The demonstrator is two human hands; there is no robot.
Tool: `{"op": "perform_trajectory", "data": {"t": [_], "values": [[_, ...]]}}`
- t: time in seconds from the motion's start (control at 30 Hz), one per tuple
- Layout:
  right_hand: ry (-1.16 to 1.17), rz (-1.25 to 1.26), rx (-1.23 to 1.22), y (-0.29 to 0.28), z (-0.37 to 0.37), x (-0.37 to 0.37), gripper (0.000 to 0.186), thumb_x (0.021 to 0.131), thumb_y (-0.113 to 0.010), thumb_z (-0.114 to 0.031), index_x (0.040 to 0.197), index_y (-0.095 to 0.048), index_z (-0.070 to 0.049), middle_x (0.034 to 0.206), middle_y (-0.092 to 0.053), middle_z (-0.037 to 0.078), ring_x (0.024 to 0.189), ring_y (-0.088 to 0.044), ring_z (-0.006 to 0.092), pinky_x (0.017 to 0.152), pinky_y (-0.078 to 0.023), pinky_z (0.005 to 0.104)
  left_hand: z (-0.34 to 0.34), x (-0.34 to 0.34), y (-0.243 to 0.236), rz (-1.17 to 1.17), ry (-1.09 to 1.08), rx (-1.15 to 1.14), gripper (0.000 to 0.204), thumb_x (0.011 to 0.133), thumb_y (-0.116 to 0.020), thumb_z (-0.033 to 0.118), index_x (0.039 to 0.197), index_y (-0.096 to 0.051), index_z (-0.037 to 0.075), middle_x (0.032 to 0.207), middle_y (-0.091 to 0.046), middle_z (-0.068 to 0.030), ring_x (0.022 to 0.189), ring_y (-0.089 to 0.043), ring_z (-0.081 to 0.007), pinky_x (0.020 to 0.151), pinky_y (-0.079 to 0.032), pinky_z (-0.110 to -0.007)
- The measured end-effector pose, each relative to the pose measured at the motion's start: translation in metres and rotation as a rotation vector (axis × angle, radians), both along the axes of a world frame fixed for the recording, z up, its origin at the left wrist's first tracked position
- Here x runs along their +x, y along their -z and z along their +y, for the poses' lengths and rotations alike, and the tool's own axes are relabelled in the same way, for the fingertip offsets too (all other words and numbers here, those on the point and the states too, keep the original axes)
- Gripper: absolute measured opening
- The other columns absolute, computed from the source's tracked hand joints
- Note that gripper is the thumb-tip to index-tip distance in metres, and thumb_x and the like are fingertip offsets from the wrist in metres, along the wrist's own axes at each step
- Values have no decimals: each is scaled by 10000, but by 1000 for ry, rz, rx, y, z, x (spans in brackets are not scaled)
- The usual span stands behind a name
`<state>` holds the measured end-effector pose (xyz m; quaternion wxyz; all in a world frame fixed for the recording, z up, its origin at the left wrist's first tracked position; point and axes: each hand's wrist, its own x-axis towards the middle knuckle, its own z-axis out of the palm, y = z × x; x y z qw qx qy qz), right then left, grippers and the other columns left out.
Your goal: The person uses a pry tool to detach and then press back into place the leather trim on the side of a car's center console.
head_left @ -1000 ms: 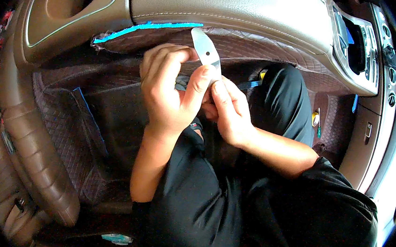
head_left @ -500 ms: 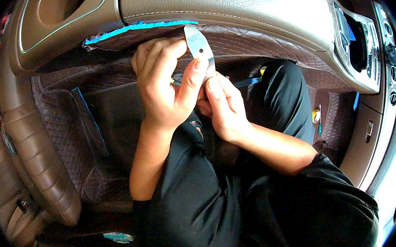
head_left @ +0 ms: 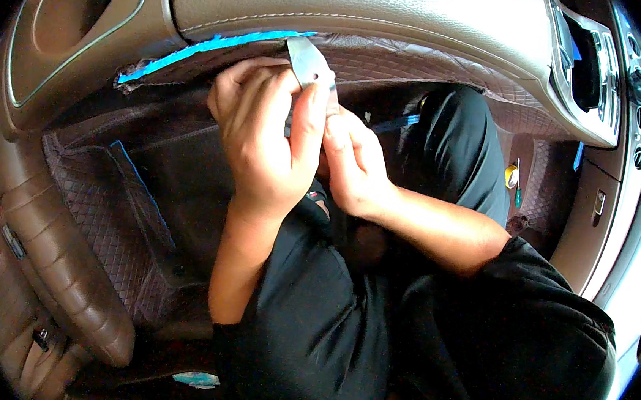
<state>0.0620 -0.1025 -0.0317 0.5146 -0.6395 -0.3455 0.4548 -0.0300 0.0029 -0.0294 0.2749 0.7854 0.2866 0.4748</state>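
A flat silver metal blade [head_left: 306, 55] with a rounded tip and a small hole, like a trim pry tool, is held between both hands. My left hand [head_left: 262, 130] is closed round its middle, thumb pressed against the metal. The fingers of my right hand [head_left: 355, 169] pinch its lower end, which they mostly hide. The blade's tip points up at the right end of a blue strip [head_left: 220, 45], where the quilted brown lining [head_left: 394, 60] meets the padded console [head_left: 353, 5]. Whether the tip touches the seam I cannot tell.
Around me are a brown leather seat [head_left: 63, 261] at left and a quilted floor mat [head_left: 107, 204] with another blue edge. My black-trousered knee [head_left: 459, 143] stands right of the hands. A yellow roll [head_left: 511, 175] and a green-handled tool [head_left: 518, 196] lie in the right footwell.
Both hands have shifted slightly up and left with the blade, which has tilted a little. The whole view has also moved slightly. Both hands keep their grip.
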Motion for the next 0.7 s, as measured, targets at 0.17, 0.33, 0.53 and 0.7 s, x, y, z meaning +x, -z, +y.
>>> {"op": "perform_trajectory", "data": {"t": [0.17, 0.33, 0.53, 0.7], "values": [[31, -185, 214, 27, 14, 2, 317, 1062, -419, -278, 922, -569, -36, 704, -618, 92, 640, -624, 190, 598, -497, 334, 2, 2, 10, 12, -44, 34, 164, 905, -670, 205, 893, -626, 48, 879, -659, -87, 960, -586, -307, 907, -383, -444], [117, -151, 341, 52, 32, -17, 302, 1056, -437, -293, 1067, -587, -31, 847, -676, 117, 765, -690, 232, 687, -537, 357, 2, 2, 18, -52, -70, 37, 205, 915, -660, 207, 981, -635, 14, 923, -662, -113, 971, -584, -325, 892, -379, -468], [140, -96, 358, 55, 34, -28, 322, 1063, -445, -296, 1232, -578, -56, 974, -685, 81, 853, -659, 193, 764, -537, 335, 2, 1, 19, -56, -69, -43, 197, 920, -651, 206, 993, -650, 22, 893, -667, -112, 939, -590, -323, 865, -399, -463], [148, -29, 370, 31, 30, -34, 343, 1083, -382, -269, 1244, -563, -26, 1066, -649, 79, 920, -613, 146, 796, -517, 297, 9, -5, 8, -4, -53, 26, 162, 921, -646, 211, 935, -658, 50, 898, -684, -92, 934, -597, -302, 905, -377, -449]]}}
